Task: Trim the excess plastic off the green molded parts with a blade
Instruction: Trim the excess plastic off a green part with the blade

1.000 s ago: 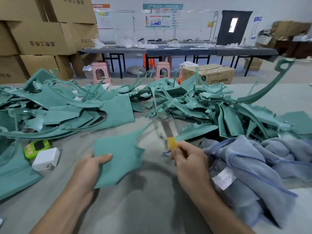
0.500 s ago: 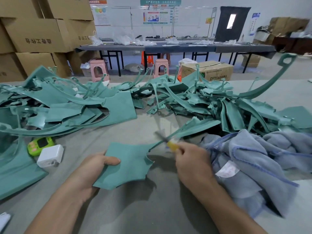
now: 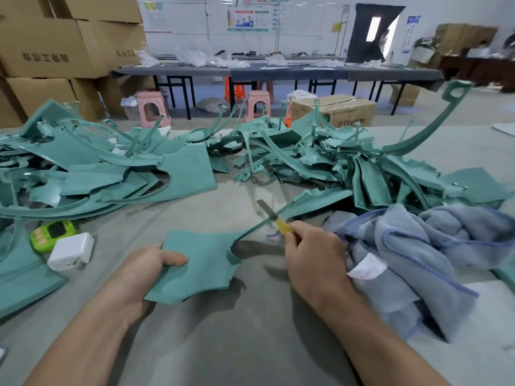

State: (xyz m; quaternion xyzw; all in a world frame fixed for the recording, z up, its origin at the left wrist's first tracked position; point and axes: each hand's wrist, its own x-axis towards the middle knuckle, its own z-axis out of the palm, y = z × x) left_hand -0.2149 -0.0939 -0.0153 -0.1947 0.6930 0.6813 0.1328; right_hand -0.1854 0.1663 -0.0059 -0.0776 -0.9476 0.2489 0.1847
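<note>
Now, the green part (image 3: pixel 200 263) is in front of you, between your hands, and it seems lifted a little above the grey table (image 3: pixel 250 352). It looks thin and light, stiff in the flat plate but probably springy in the long thin arm, so take hold on the plate. Your left hand (image 3: pixel 145 271) pinches its left edge, thumb on top. Your right hand (image 3: pixel 312 254) is closed around a yellow-handled blade (image 3: pixel 266 209), which crosses the arm. A blue towel (image 3: pixel 418 246) lies just beside this hand and the pile of parts (image 3: pixel 306 162) is behind, so the open room is toward you.
</note>
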